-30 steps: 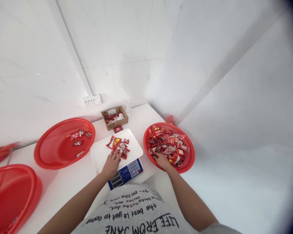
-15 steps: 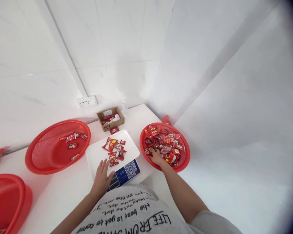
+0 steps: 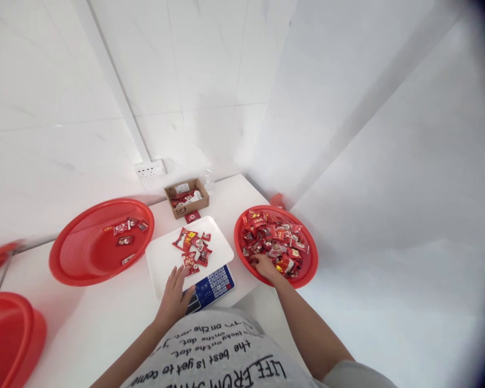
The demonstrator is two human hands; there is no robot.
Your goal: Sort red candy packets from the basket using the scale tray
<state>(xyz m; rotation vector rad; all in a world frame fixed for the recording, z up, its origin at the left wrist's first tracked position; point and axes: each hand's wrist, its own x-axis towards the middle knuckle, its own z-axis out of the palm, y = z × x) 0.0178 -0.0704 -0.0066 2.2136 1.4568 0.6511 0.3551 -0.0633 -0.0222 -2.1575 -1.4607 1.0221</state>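
Observation:
My left hand (image 3: 174, 293) lies flat with fingers spread on the near edge of a white scale tray (image 3: 165, 257), just left of the blue keypad (image 3: 212, 283). Several red candy packets (image 3: 193, 247) lie on that tray beyond my fingertips. My right hand (image 3: 263, 264) reaches into the near side of a red basket (image 3: 309, 269) full of red candy packets (image 3: 277, 240); its fingers curl down among them and what they hold is hidden.
A second red basket (image 3: 75, 258) at the left holds a few packets (image 3: 125, 229). Another red basket (image 3: 8, 334) sits at the lower left corner. A small cardboard box (image 3: 187, 197) stands at the back by a wall socket (image 3: 150, 170). White walls close in behind and to the right.
My left hand has pulled back from the packets on the tray to its near edge. My right hand stays in the full basket, shifting slightly among the packets.

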